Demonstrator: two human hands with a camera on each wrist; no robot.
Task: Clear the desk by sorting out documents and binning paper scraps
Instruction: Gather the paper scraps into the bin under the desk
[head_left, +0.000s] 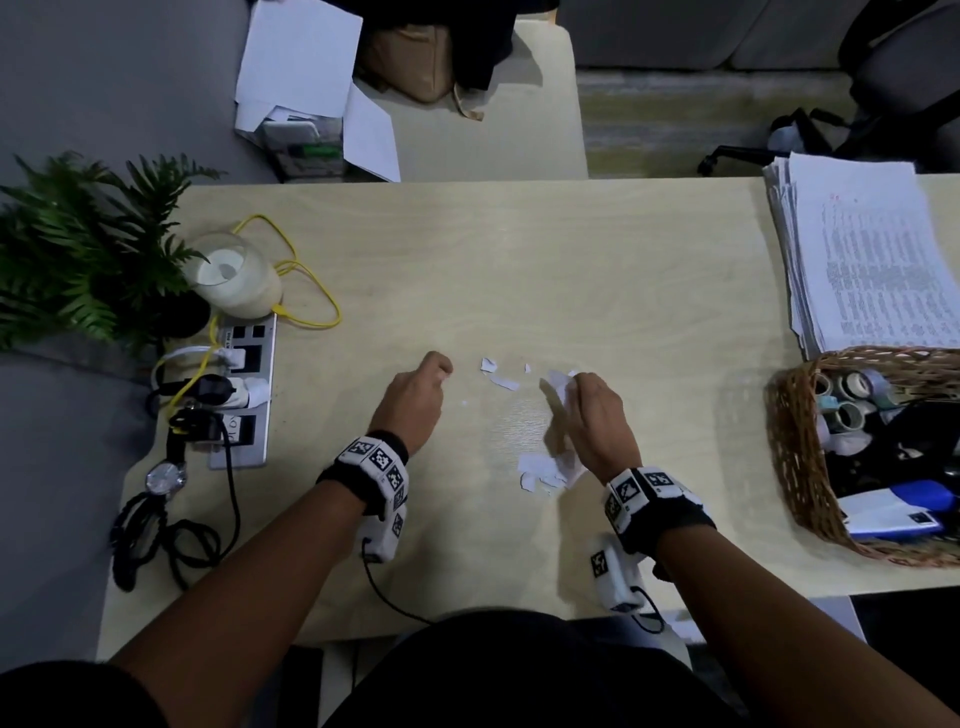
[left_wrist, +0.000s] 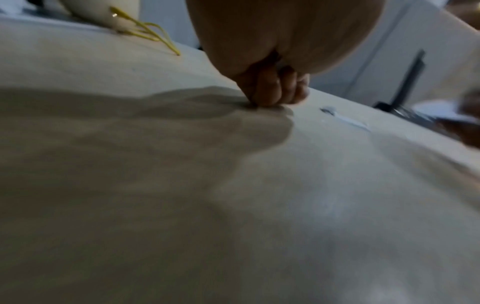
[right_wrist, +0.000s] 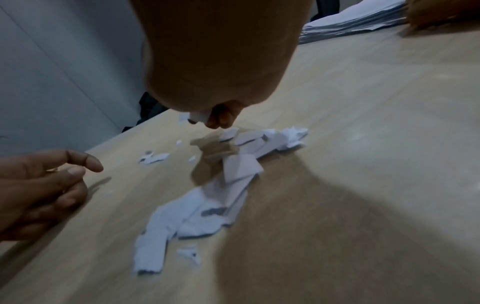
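Note:
Torn white paper scraps lie mid-desk: a few small ones (head_left: 500, 378) ahead of my hands and a bigger heap (head_left: 545, 470) (right_wrist: 233, 176) under my right wrist. My right hand (head_left: 577, 385) (right_wrist: 217, 120) hovers just over the heap and grips a bunch of white scraps (head_left: 558, 382) (right_wrist: 198, 117) in curled fingers. My left hand (head_left: 439, 370) (left_wrist: 270, 96) (right_wrist: 78, 170) is to the left of the scraps. Its fingers are curled with the tips down on the wooden desk (head_left: 597, 270), and nothing shows in them. A thick stack of printed documents (head_left: 872, 260) (right_wrist: 358, 20) sits at the far right.
A wicker basket (head_left: 795, 457) with tape rolls and stationery stands at the right edge. On the left are a power strip (head_left: 244, 395) with plugs and a yellow cable, a candle jar (head_left: 234, 275), a fern (head_left: 78, 244) and a wristwatch (head_left: 166, 478). Loose sheets (head_left: 296, 62) lie beyond the desk.

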